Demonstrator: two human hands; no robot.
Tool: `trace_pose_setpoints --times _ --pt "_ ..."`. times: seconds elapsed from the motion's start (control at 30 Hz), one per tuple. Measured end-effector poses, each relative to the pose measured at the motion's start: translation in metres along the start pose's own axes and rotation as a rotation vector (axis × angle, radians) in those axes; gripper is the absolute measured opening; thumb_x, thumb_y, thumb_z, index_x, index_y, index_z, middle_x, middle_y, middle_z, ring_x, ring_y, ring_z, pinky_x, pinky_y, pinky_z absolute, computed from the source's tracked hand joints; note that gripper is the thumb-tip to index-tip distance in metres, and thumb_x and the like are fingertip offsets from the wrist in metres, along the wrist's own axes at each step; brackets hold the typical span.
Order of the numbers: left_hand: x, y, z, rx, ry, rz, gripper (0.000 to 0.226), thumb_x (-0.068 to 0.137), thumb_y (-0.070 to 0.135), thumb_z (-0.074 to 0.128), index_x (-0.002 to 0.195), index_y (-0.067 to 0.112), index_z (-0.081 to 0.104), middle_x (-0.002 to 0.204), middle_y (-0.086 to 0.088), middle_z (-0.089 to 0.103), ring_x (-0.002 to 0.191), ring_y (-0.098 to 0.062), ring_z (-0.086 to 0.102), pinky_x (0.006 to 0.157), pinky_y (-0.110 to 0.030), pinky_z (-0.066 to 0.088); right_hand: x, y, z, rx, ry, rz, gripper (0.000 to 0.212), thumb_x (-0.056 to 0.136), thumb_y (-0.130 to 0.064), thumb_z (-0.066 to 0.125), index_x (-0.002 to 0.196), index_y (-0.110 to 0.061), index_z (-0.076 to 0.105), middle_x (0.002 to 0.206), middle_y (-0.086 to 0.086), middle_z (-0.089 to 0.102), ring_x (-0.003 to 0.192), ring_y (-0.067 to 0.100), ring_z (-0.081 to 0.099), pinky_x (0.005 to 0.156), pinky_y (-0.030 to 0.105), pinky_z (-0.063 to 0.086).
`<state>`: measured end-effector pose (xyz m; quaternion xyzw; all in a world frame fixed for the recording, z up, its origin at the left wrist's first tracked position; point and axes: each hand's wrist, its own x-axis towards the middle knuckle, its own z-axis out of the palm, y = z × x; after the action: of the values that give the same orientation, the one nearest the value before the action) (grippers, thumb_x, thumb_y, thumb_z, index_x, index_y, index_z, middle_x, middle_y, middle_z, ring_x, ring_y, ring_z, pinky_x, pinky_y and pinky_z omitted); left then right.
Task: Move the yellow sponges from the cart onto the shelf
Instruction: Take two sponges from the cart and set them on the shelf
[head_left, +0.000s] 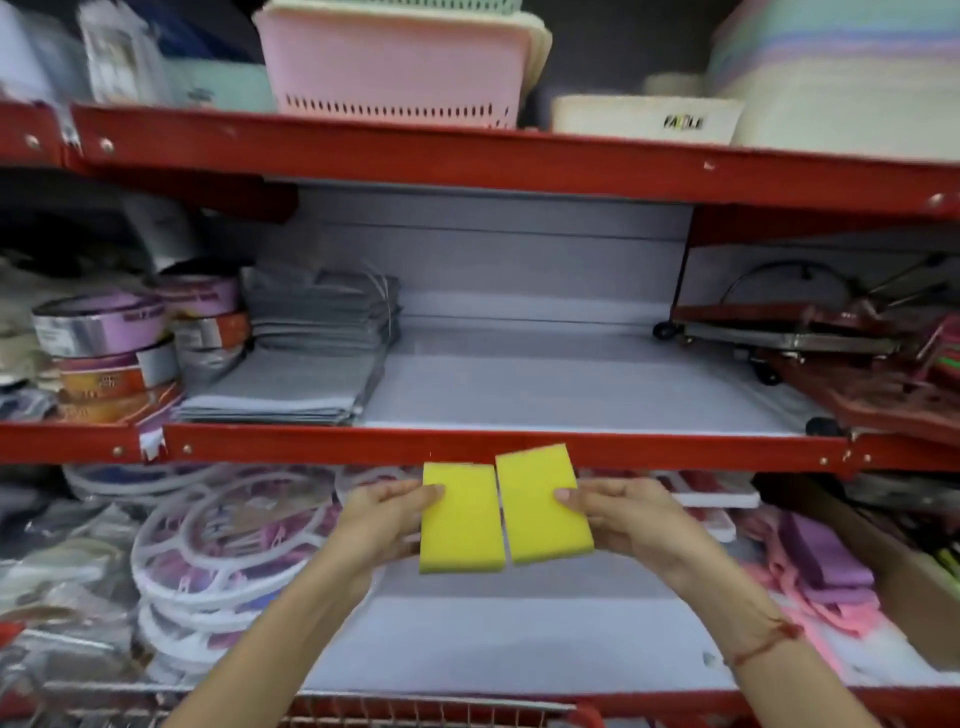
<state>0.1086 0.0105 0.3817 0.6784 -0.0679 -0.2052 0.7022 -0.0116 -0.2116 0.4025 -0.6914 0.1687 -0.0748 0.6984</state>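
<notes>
I hold two flat yellow sponges side by side in front of the shelving. My left hand (382, 517) grips the left yellow sponge (461, 525) by its left edge. My right hand (621, 517) grips the right yellow sponge (540, 506) by its right edge, a little higher. Both sponges hang just below the red front lip of the middle shelf (519, 447), whose white board (571, 384) shows bare in the centre. The wire rim of the cart (415, 712) runs along the bottom edge of the view; its inside is hidden.
On the middle shelf, folded grey cloths (301, 364) and stacked tape rolls (114, 353) lie at the left, red metal racks (831, 353) at the right. A pink basket (395, 67) stands on the top shelf. White round hangers (223, 545) and pink items (821, 582) fill the lower shelf's sides.
</notes>
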Motion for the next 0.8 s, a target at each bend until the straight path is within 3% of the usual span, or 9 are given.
trace_pose_setpoints --times 0.07,0.2,0.3,0.37,0.47,0.53,0.6,0.7,0.8 --pt "0.014 0.030 0.010 -0.018 0.009 0.048 0.023 0.082 0.015 0.070 0.102 0.005 0.068 0.078 -0.007 0.072 0.056 -0.011 0.068 0.050 -0.017 0.056 0.013 -0.028 -0.002 0.037 0.014 -0.033 0.025 0.080 -0.008 0.069 0.102 0.005 0.069 0.091 0.017 0.076 0.068 0.019 0.073 0.055 0.019 0.058" --pt "0.049 0.076 0.029 -0.015 0.010 0.065 0.030 0.084 0.014 0.068 0.110 -0.001 0.063 0.100 -0.016 0.070 0.080 -0.025 0.068 0.066 -0.029 0.058 0.053 -0.068 -0.012 0.057 0.061 -0.045 0.024 0.082 -0.008 0.068 0.101 0.005 0.066 0.088 0.013 0.071 0.060 0.013 0.070 0.050 0.017 0.058" --pt "0.075 0.088 0.043 -0.014 0.037 0.035 0.012 0.085 0.009 0.067 0.089 -0.001 0.061 0.086 -0.011 0.067 0.068 -0.018 0.064 0.047 -0.023 0.057 0.089 -0.074 -0.020 0.081 0.108 -0.018 0.019 0.081 -0.007 0.069 0.096 0.003 0.065 0.092 0.014 0.068 0.060 0.013 0.068 0.049 0.019 0.058" --pt "0.091 0.087 0.050 -0.018 0.080 0.008 0.018 0.085 0.006 0.067 0.074 0.004 0.052 0.077 -0.009 0.061 0.062 -0.017 0.059 0.041 -0.024 0.055 0.113 -0.071 -0.023 0.067 0.152 0.008 0.025 0.080 -0.006 0.070 0.101 0.004 0.061 0.096 0.018 0.065 0.064 0.017 0.065 0.047 0.021 0.058" --pt "0.114 0.084 0.057 -0.018 0.125 -0.010 0.024 0.084 0.005 0.068 0.074 0.004 0.045 0.093 -0.016 0.059 0.064 -0.022 0.059 0.060 -0.040 0.055 0.142 -0.065 -0.028 0.023 0.217 0.036 0.040 0.078 -0.006 0.072 0.110 0.011 0.056 0.101 0.019 0.061 0.072 0.022 0.063 0.056 0.030 0.060" --pt "0.123 0.084 0.060 -0.014 0.162 -0.011 0.024 0.082 0.005 0.070 0.084 0.000 0.047 0.101 -0.018 0.056 0.076 -0.028 0.061 0.072 -0.047 0.054 0.155 -0.063 -0.029 -0.011 0.229 0.054 0.034 0.076 -0.006 0.075 0.102 0.007 0.057 0.101 0.018 0.059 0.080 0.026 0.061 0.060 0.034 0.055" --pt "0.131 0.083 0.064 -0.010 0.178 -0.012 0.026 0.082 0.004 0.071 0.076 0.001 0.045 0.098 -0.019 0.056 0.080 -0.029 0.061 0.081 -0.048 0.053 0.164 -0.061 -0.030 -0.066 0.253 0.068 0.033 0.074 -0.008 0.077 0.097 0.003 0.057 0.099 0.017 0.059 0.086 0.027 0.060 0.056 0.031 0.051" --pt "0.137 0.081 0.068 0.049 0.213 -0.019 0.036 0.079 0.005 0.074 0.063 0.006 0.041 0.085 -0.017 0.058 0.083 -0.030 0.060 0.078 -0.044 0.054 0.181 -0.053 -0.032 -0.134 0.302 0.073 0.058 0.059 -0.019 0.088 0.101 0.010 0.059 0.100 0.019 0.067 0.091 0.030 0.066 0.068 0.040 0.058" --pt "0.147 0.075 0.063 0.168 0.269 0.021 0.036 0.072 0.015 0.081 0.065 0.007 0.047 0.094 -0.017 0.062 0.087 -0.033 0.064 0.081 -0.042 0.057 0.223 -0.030 -0.050 -0.273 0.338 0.048 0.091 0.024 -0.046 0.089 0.095 0.004 0.062 0.101 0.018 0.071 0.094 0.033 0.068 0.084 0.047 0.058"
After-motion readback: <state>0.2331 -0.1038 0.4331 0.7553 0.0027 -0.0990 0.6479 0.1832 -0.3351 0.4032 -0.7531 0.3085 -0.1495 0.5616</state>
